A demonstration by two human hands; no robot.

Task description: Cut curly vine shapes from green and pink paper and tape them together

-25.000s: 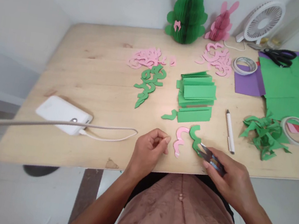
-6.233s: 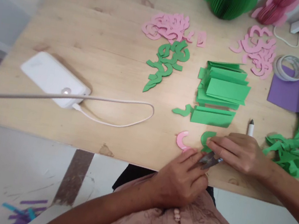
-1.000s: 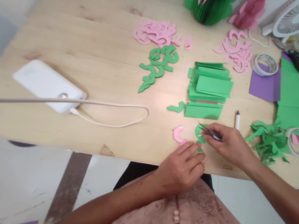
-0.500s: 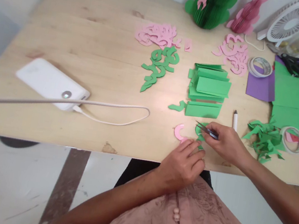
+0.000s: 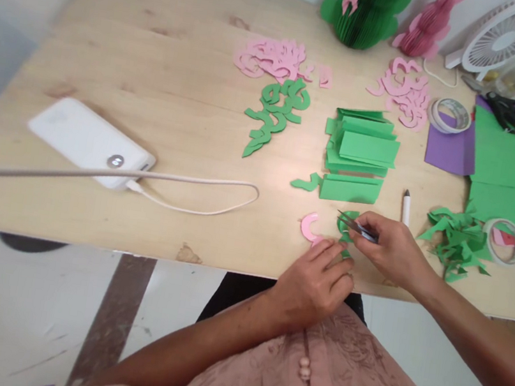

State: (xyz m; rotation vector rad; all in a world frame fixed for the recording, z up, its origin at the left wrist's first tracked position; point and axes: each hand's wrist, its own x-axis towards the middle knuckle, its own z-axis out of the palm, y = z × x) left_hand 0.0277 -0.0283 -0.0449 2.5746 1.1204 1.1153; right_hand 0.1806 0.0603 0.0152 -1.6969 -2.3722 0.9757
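A slim, pointed dark metal tool (image 5: 364,231), with what look like two thin prongs, is gripped in my right hand (image 5: 387,246). Its tips point left over a curved green paper piece (image 5: 346,224) near the front edge of the table. My left hand (image 5: 317,278) rests just left of it, fingers bent and closed on the lower part of the green paper, which they largely cover. Beside those fingers lies a curved pink paper piece (image 5: 309,227), its lower end partly under them. Behind both hands stands folded green paper (image 5: 368,148) in strips, with a wavy green cutout (image 5: 305,181) at its left.
Pink cutouts (image 5: 272,60) and green cutouts (image 5: 276,115) lie mid-table. On the right are green scraps (image 5: 456,242), tape rolls (image 5: 450,115), a marker (image 5: 405,207), black-handled scissors (image 5: 509,113) and a fan (image 5: 505,40). A white power bank (image 5: 86,138) with a cable sits left.
My right hand and its tool have shifted very slightly, and the green piece under the tips looks a little turned. My left hand stays put. The whole view has moved marginally.
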